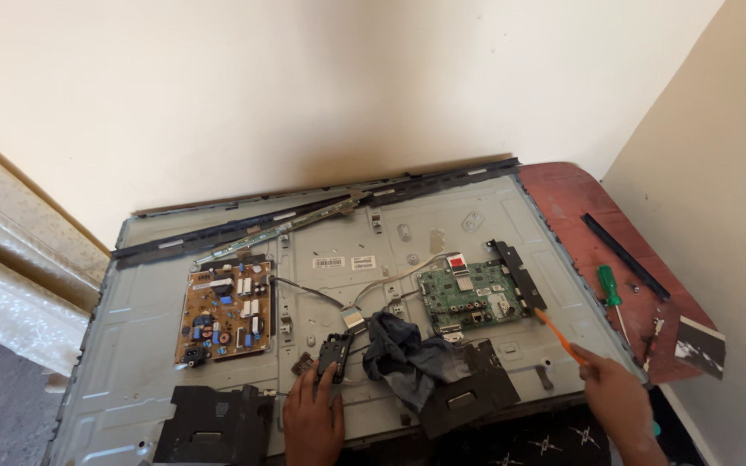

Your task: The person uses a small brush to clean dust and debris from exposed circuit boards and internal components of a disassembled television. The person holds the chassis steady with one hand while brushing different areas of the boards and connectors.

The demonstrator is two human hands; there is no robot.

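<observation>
Fingers of the left hand point(311, 416) rest spread on a small black module point(333, 354) lying on the grey panel point(140, 319), just left of a dark cloth point(403, 354). The right hand point(619, 399) is closed around an orange tool point(560, 336), whose tip points at the green board point(470, 296). A brown board point(224, 311) sits well to the left. A green screwdriver point(609, 285) lies on the red counter point(572, 203).

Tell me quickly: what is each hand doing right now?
Left hand: open, fingers resting on the small black module.
Right hand: closed on the orange tool.
</observation>
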